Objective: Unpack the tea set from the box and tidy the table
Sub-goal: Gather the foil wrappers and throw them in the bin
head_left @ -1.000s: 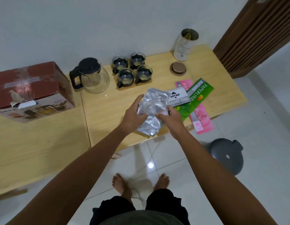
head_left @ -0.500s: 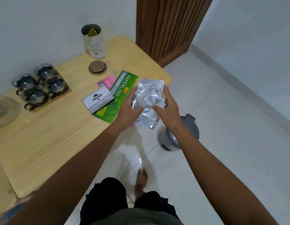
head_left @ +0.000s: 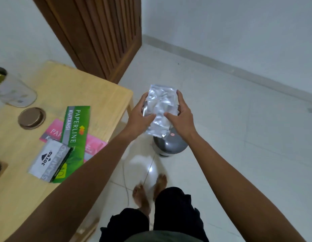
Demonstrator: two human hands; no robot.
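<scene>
Both hands hold a crumpled clear plastic wrapping (head_left: 161, 109) out past the right edge of the wooden table (head_left: 102, 95). My left hand (head_left: 140, 118) grips its left side and my right hand (head_left: 180, 117) grips its right side. The wrapping hangs directly over a grey lidded bin (head_left: 171, 145) standing on the white tiled floor. The tea set and the box are out of view; only a dark corner of a tray shows at the far left edge.
On the table lie a green Paperline booklet (head_left: 76, 130), a pink booklet (head_left: 94, 145), a white Joyko stamp pad box (head_left: 49, 161), a round bronze lid (head_left: 32, 118) and a glass jar (head_left: 12, 89). A brown slatted door (head_left: 99, 37) stands behind. My bare feet are below the bin.
I have turned to the right, away from the table. Both hands carried the plastic wrapping off the table and over the grey bin.
</scene>
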